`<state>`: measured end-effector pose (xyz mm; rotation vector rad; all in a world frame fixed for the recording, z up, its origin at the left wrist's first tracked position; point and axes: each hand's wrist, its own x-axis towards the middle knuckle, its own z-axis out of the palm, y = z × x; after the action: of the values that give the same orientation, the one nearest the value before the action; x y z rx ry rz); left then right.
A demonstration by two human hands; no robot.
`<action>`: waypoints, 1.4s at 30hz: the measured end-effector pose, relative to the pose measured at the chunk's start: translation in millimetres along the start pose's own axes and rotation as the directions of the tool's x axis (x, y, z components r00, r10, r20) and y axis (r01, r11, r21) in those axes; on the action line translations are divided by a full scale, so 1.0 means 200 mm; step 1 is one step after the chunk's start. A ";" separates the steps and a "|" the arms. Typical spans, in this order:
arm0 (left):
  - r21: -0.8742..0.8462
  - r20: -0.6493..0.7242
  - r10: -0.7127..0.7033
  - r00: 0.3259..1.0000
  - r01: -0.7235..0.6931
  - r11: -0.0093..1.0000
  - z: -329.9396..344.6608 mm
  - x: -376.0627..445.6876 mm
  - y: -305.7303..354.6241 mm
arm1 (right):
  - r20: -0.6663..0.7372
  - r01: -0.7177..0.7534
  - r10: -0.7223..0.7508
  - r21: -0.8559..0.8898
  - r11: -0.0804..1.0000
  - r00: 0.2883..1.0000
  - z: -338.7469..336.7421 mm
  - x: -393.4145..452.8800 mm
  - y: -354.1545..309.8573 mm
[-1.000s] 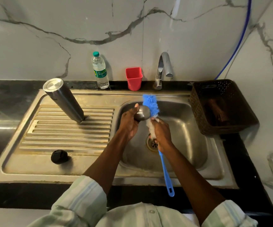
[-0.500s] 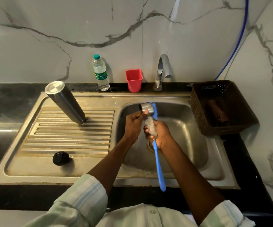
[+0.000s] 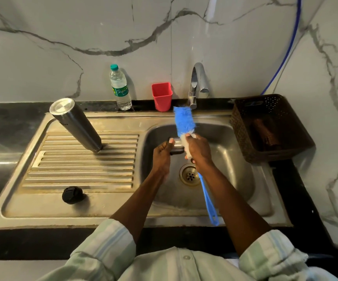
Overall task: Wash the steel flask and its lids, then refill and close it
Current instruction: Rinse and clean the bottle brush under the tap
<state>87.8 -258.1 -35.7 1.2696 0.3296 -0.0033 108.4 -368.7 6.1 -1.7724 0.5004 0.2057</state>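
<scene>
Washing seems midway: the left hand (image 3: 162,153) grips the steel lid (image 3: 176,146) over the sink (image 3: 235,159), the right hand (image 3: 199,152) grasps the brush (image 3: 184,122), while the flask (image 3: 77,124) drains upside down, the black lid (image 3: 72,195) waits near the front edge, and refilling remains.

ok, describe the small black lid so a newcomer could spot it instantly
Start at the steel sink's ribbed draining board, left of the basin. Below the ribs, on the flat front strip, sits the black lid. It's the only small round black piece there; the upended steel flask stands farther back.
</scene>
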 end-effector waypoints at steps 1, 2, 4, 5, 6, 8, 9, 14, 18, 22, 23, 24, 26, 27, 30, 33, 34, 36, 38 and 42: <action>-0.073 -0.001 -0.009 1.000 0.009 0.997 0.00 0.01 0.00 | -0.023 -0.015 0.015 0.001 1.000 1.000 0.00 0.00 0.01; -0.137 -0.018 -0.028 0.999 0.026 0.990 -0.01 0.03 -0.01 | -0.027 -0.024 0.024 0.014 1.000 0.999 0.01 -0.01 0.03; -0.196 -0.070 -0.088 0.994 0.073 0.978 -0.01 0.06 -0.03 | 0.016 0.021 -0.021 0.008 1.000 1.000 0.05 -0.05 0.07; -0.205 -0.093 -0.116 0.989 0.095 0.974 -0.01 0.07 -0.05 | 0.044 0.076 -0.074 -0.035 0.997 0.996 0.08 -0.07 0.09; -0.205 -0.100 -0.133 0.986 0.110 0.973 0.01 0.07 -0.05 | 0.053 0.132 -0.128 -0.071 0.989 0.990 0.11 -0.09 0.10; -0.197 -0.089 -0.152 0.984 0.132 0.971 0.04 0.05 -0.08 | 0.008 0.165 -0.165 -0.101 0.981 0.986 0.14 -0.09 0.07; -0.201 -0.089 -0.159 0.983 0.139 0.970 0.04 0.05 -0.09 | -0.013 0.136 -0.137 -0.096 0.986 0.990 0.14 -0.07 0.05; -0.358 -0.063 -0.167 0.984 0.134 0.924 -0.01 0.08 -0.05 | -0.041 -0.005 0.004 -0.022 1.000 0.999 0.04 0.00 0.04; -0.371 -0.012 -0.167 0.986 0.151 0.916 -0.05 0.15 0.04 | 0.063 0.038 -0.040 0.021 0.999 0.997 0.05 -0.05 0.12; -0.225 0.023 -0.214 0.976 0.214 0.951 -0.01 0.14 0.08 | 0.113 -0.048 0.032 0.145 0.988 0.993 -0.02 -0.05 0.12; -0.118 0.053 -0.220 0.974 0.225 0.967 -0.01 0.12 0.10 | 0.116 -0.060 0.041 0.169 0.984 0.992 -0.04 -0.04 0.12; 0.010 0.097 -0.224 0.970 0.225 0.974 -0.01 0.11 0.11 | 0.122 -0.061 0.040 0.172 0.983 0.992 -0.06 -0.02 0.11; 0.192 0.173 -0.257 0.951 0.223 0.956 -0.03 0.10 0.13 | 0.163 -0.054 0.029 0.149 0.987 0.986 -0.10 0.00 0.11; 0.221 0.182 -0.275 0.944 0.234 0.947 -0.05 0.11 0.13 | 0.194 -0.052 0.027 0.125 0.991 0.981 -0.11 0.00 0.11; 0.238 0.178 -0.259 0.949 0.214 0.947 -0.08 0.14 0.14 | 0.258 -0.048 0.029 0.067 0.997 0.966 -0.13 -0.01 0.13; 0.160 0.152 -0.217 0.964 0.193 0.968 -0.07 0.15 0.15 | 0.289 -0.072 0.033 0.125 0.990 0.957 -0.13 -0.03 0.13; 0.111 0.130 -0.203 0.971 0.189 0.976 -0.07 0.15 0.15 | 0.310 -0.086 0.035 0.153 0.985 0.950 -0.14 -0.04 0.13; 0.053 0.099 -0.167 0.981 0.162 0.985 -0.10 0.16 0.13 | 0.359 -0.099 0.023 0.194 0.976 0.933 -0.14 -0.07 0.10; 0.010 0.121 -0.148 0.982 0.148 0.989 -0.12 0.16 0.12 | 0.389 -0.100 0.015 0.200 0.975 0.921 -0.14 -0.08 0.08; -0.101 0.128 -0.147 0.981 0.160 0.982 -0.16 0.13 0.09 | 0.365 -0.091 0.023 0.173 0.981 0.931 -0.13 -0.05 0.08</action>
<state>109.3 -218.3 -32.6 1.1256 0.3194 -0.1902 88.7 -394.1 2.4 -1.4927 0.2932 0.5011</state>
